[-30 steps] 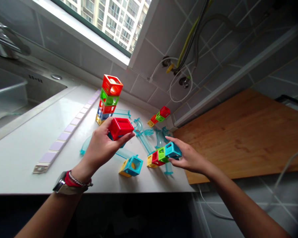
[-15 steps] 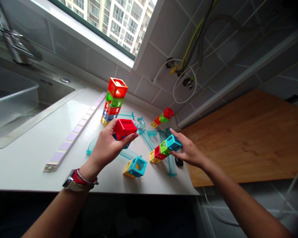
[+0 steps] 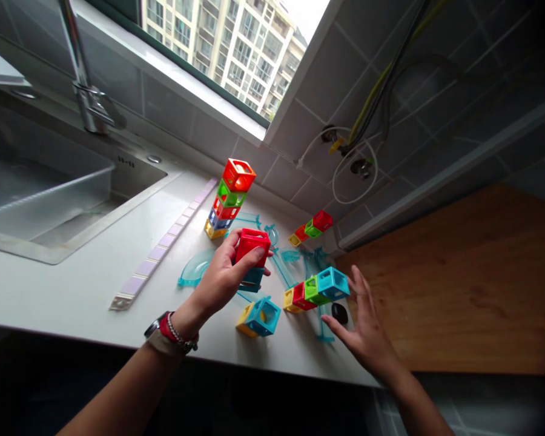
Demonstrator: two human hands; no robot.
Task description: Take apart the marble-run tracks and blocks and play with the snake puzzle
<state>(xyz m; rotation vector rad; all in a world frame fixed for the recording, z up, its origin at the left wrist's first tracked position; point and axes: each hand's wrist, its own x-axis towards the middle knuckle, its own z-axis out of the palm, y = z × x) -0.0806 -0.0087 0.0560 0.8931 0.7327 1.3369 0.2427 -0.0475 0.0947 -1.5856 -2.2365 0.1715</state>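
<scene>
My left hand [image 3: 227, 266] is closed around a red toy block [image 3: 253, 241], with a blue block [image 3: 252, 280] joined beneath it. My right hand [image 3: 366, 321] is open, thumb and fingers apart, just right of a stack topped by a blue block [image 3: 333, 283]. Green [image 3: 316, 290], red [image 3: 303, 295] and yellow blocks [image 3: 291, 300] make up the rest of that stack. Below my left hand a short stack has a blue block [image 3: 264, 316] on a yellow one [image 3: 246, 321]. Behind it rises a tall tower [image 3: 229, 197] of several coloured blocks.
Another small stack [image 3: 313, 227] stands near the wall. Clear teal track pieces [image 3: 197, 267] lie among the blocks. A lilac strip [image 3: 166, 241] runs along the white counter [image 3: 95, 260], beside the sink [image 3: 49, 257]. A wooden board [image 3: 458, 290] is at the right.
My right hand has let go of the blue-topped stack and drawn back with its fingers spread. My left hand still holds the red and blue blocks, now turned more upright. The view has shifted.
</scene>
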